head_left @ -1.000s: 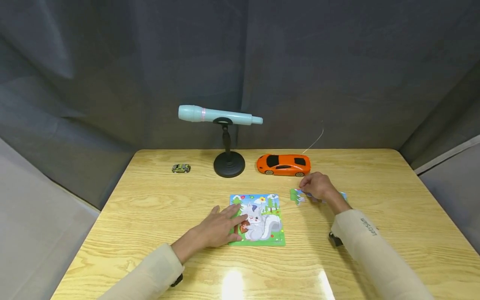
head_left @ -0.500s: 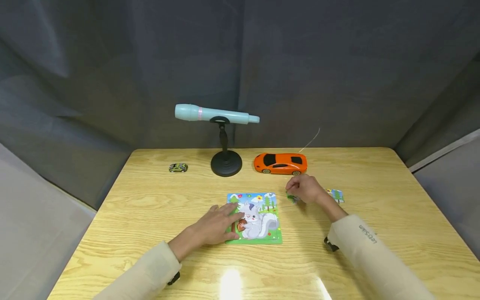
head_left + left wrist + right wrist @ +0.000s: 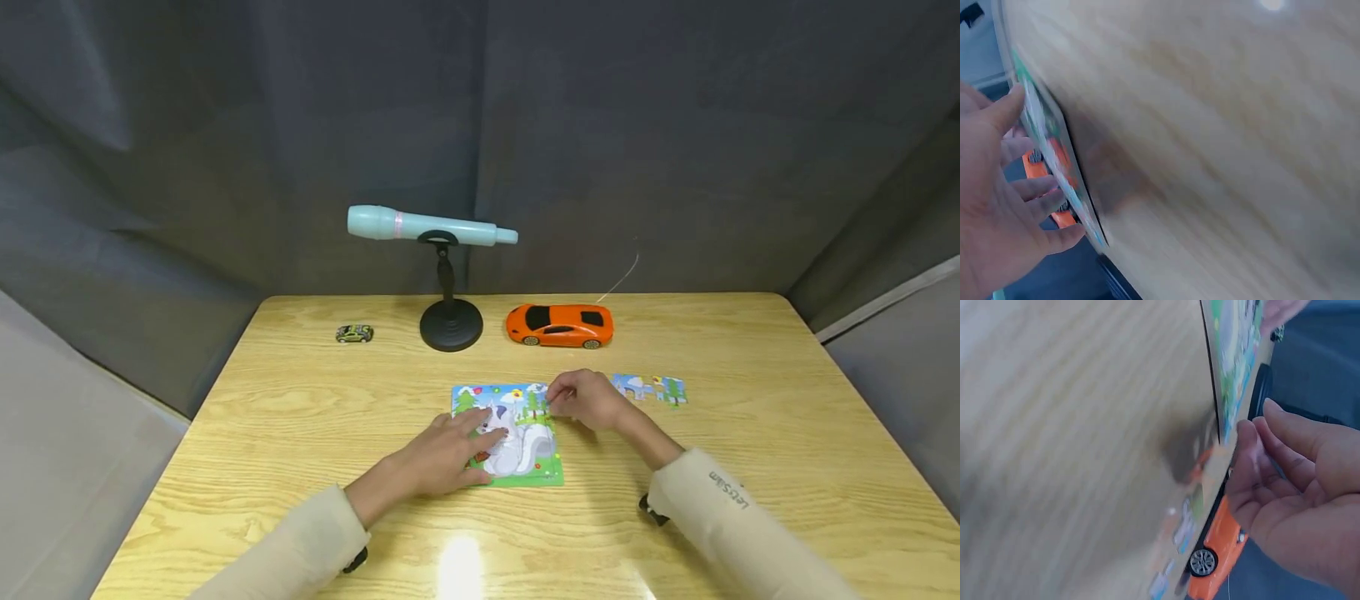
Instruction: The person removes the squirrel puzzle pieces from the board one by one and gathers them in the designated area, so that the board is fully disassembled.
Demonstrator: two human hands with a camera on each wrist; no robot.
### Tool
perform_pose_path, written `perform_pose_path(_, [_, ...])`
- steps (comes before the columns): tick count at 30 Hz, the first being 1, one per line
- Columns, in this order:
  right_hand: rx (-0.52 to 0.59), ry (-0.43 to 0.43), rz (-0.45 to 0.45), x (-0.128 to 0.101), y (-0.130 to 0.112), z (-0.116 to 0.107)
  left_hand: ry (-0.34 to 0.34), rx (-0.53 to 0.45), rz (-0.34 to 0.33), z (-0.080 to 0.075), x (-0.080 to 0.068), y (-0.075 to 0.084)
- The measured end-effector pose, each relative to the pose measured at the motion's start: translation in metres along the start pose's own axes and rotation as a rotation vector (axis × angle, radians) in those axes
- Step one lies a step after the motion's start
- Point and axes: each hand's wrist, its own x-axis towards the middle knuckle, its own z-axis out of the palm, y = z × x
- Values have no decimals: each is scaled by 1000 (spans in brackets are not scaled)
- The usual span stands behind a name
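On the light wooden table (image 3: 300, 417), a colourful squirrel jigsaw puzzle board (image 3: 525, 454) lies flat near the middle. The left hand (image 3: 442, 454) rests on the board's left part with fingers spread and straight, holding nothing. The right hand (image 3: 585, 398) sits at the board's far right corner, fingers curled; whether they pinch a piece I cannot tell. Loose puzzle pieces (image 3: 648, 387) lie just right of that hand. Farther back stand an orange toy sports car (image 3: 559, 325), a black stand with a pale blue microphone (image 3: 431, 227), and a small green toy car (image 3: 354, 333).
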Motion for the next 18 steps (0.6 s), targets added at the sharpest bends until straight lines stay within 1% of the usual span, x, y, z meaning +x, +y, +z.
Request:
perform_pose_path(4, [20,9,-35,-1,-3,10,-22,-7,38,3,3,10])
perform_pose_path(7, [33,1,-43,0,-5,16,-32,-6,38,5,5,15])
perform_pose_path(13, [-25,-12,-50,4,-7,24,-71,24,33,9,6,18])
perform_pose_path(18, [-61,-29,-43,6,-10,27,-69,50,40,11,7,18])
